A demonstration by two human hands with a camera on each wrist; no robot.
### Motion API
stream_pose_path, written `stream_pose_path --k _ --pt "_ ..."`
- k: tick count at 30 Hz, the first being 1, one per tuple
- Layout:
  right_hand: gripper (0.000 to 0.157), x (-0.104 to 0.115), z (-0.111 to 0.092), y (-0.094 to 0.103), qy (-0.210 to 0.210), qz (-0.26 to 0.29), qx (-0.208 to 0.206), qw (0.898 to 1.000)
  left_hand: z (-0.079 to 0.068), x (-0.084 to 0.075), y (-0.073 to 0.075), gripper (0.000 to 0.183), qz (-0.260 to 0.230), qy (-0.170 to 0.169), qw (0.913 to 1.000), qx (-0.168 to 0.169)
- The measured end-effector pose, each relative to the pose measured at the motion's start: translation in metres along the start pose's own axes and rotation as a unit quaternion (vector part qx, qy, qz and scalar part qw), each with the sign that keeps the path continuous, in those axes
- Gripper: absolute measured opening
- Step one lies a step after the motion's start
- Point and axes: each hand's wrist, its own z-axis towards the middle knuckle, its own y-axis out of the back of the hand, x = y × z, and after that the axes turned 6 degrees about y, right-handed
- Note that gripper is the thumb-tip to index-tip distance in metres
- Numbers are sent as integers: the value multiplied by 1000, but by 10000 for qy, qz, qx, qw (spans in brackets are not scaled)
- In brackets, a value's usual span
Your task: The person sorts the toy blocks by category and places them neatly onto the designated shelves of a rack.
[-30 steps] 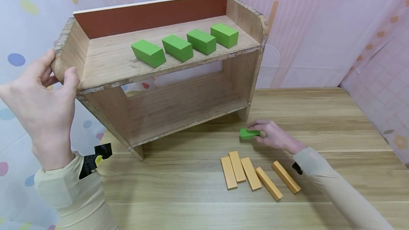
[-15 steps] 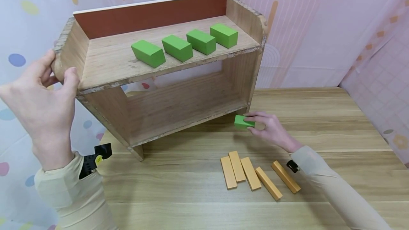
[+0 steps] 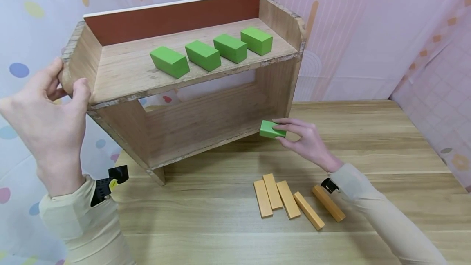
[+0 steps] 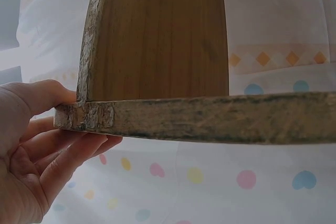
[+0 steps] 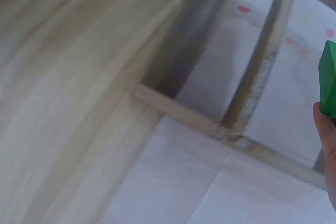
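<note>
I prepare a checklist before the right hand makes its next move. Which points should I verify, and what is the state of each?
1. Green rectangular block pinched by the right hand: ok.
2. Left hand gripping the left side of the light-brown wooden shelf: ok.
3. Four other green blocks resting on the top board: ok.
4. Held block raised to their level, the likely next step: not ok, it appears lower.
5. Five orange rectangular bars lying on the wood-grain table: ok.
6. Clearance between black wrist device and nearest bar: cannot tell.

Left sleeve point(image 3: 92, 232): long, beige, creased below a smoother cuff point(image 3: 63, 218)
Left wrist mount point(image 3: 100, 192): black, perforated, at the left sleeve's end
Yellow sticker point(image 3: 113, 184): small, near the left sleeve's end
Right sleeve point(image 3: 379, 209): beige, creased
Right wrist mount point(image 3: 329, 185): black
</note>
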Motion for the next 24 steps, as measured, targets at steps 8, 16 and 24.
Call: stream_pose_path --k 8,16,24 --pt "31 14 25 -4 277 105 -409 9987 0 1 -1 36 100 147 9998 -98" --pt "29 29 44 -7 577 410 -630 9955 1 0 -1 36 183 260 9994 -138" --pt "28 47 69 -9 897 465 -782 9918 1 1 -1 36 127 186 9996 -166"
